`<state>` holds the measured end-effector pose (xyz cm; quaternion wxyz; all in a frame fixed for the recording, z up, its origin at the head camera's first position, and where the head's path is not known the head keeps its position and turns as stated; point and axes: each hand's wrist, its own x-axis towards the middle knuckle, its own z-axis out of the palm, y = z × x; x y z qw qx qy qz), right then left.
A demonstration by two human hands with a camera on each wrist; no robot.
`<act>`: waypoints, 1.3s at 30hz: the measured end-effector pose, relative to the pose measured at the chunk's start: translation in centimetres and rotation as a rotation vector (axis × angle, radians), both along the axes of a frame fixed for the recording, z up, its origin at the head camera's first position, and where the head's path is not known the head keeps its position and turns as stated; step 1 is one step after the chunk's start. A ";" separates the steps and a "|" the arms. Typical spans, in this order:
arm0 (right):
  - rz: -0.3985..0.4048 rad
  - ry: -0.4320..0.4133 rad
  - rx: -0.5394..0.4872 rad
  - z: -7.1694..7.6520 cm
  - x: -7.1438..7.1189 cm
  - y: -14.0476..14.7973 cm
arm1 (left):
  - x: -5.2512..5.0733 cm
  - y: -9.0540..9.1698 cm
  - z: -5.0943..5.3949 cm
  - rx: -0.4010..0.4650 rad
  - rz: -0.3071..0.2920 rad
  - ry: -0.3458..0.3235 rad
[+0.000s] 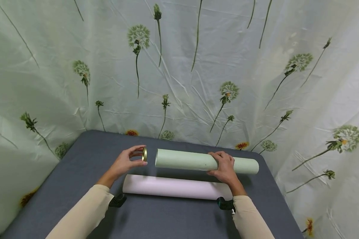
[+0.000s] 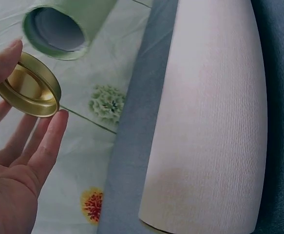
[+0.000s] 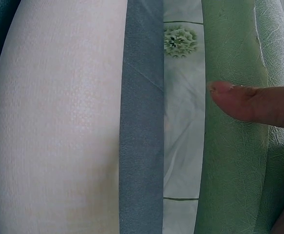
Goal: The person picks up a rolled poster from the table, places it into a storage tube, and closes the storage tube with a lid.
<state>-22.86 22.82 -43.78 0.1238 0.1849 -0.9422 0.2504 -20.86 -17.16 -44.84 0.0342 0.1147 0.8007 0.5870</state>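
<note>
Between thumb and fingertips, my left hand (image 1: pixel 126 161) holds a round gold metal lid (image 1: pixel 144 154) on edge. In the left wrist view its raised rim and recessed middle show. Just right of the lid, across a small gap, is the open end of a pale green tube (image 1: pixel 182 160); the left wrist view shows a hollow, greyish inside. My right hand (image 1: pixel 224 167) grips this tube from above, right of its middle, and holds it over the table; the thumb (image 3: pixel 244 103) lies along its near side. Nearer to me, a pale pinkish-white tube (image 1: pixel 176 187) lies crosswise on the table.
The table (image 1: pixel 167 219) has a dark blue-grey cover. Behind and at both sides hangs a white curtain (image 1: pixel 182 83) printed with dandelions. Dark wrist cameras (image 1: pixel 117 200) sit under both forearms, close to the pale tube.
</note>
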 end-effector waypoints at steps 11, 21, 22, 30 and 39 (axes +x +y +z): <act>-0.008 -0.003 -0.006 0.2 0.1 -0.1 | -0.6 1.6 -0.4 0.026 -0.016 0.001; -0.005 -0.002 -0.013 0.0 0.2 -0.1 | -0.8 2.6 -0.4 0.018 -0.042 -0.025; -0.005 -0.001 -0.011 0.0 0.2 -0.1 | -0.9 2.6 -0.4 0.018 -0.054 -0.028; -0.005 0.009 -0.016 0.0 0.2 -0.1 | -1.5 2.8 0.2 0.007 -0.111 -0.054; -0.001 0.035 -0.014 -0.2 0.2 0.0 | -1.3 3.2 0.0 0.041 -0.099 -0.060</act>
